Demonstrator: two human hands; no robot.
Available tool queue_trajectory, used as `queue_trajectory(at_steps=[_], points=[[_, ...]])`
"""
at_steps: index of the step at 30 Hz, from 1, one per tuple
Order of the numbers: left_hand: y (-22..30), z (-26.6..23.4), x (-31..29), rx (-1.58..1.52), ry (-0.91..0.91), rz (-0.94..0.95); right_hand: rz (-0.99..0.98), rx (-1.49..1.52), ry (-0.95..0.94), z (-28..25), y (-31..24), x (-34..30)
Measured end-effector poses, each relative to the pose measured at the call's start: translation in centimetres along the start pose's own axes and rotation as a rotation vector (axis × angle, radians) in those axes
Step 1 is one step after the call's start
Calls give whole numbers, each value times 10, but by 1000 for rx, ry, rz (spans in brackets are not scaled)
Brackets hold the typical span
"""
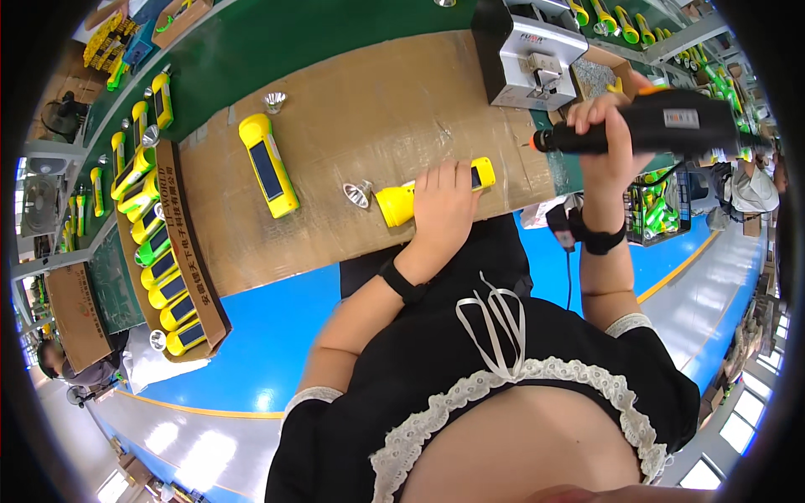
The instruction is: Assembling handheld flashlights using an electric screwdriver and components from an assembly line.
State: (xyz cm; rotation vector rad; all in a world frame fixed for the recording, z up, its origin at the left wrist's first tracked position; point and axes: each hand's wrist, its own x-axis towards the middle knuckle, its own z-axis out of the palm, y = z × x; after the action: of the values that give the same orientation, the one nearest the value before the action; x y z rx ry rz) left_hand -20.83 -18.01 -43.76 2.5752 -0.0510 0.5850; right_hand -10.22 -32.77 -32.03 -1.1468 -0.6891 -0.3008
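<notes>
Flashlight [396, 205] lies held under our curled left hand [445, 201]; our right hand [615, 142] is wrapped around a black electric screwdriver [671, 126].

Flashlight [397, 206] on cardboard [352, 101], under left hand [445, 199]; second flashlight [269, 166] left of it; box [189, 243] farther left, more flashlights [168, 292] inside; machine [527, 67] far right.

I see the right hand [605, 130] curled tight; left of that grip, the left hand [446, 203] clasps palm-down.
</notes>
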Motion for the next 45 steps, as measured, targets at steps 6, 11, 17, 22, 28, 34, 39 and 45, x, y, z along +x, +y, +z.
queue_trajectory(at_steps=[6, 11, 17, 22, 28, 34, 39, 45], points=[[0, 2, -2, 25, 57, 38, 76, -47, -27, 20, 2, -25], [1, 3, -3, 4, 52, 26, 64, -43, -43, 26, 14, -31], [-2, -1, 0, -22, 43, 23, 106, -89, -31, 30, 27, -34], [-3, -7, 5, -48, -29, -31, 225, -103, -138, 27, 48, -32], [-4, -8, 8, -72, -62, -64, 258, 37, -202, 17, 59, -29], [-5, -9, 13, -25, -125, -44, 205, -48, -178, 20, 43, -29], [-5, -9, 14, -18, -163, -63, -129, 101, 26, 5, -1, 16], [-16, -53, 9, 6, -98, -9, -172, -207, 191, -33, 23, 65]])
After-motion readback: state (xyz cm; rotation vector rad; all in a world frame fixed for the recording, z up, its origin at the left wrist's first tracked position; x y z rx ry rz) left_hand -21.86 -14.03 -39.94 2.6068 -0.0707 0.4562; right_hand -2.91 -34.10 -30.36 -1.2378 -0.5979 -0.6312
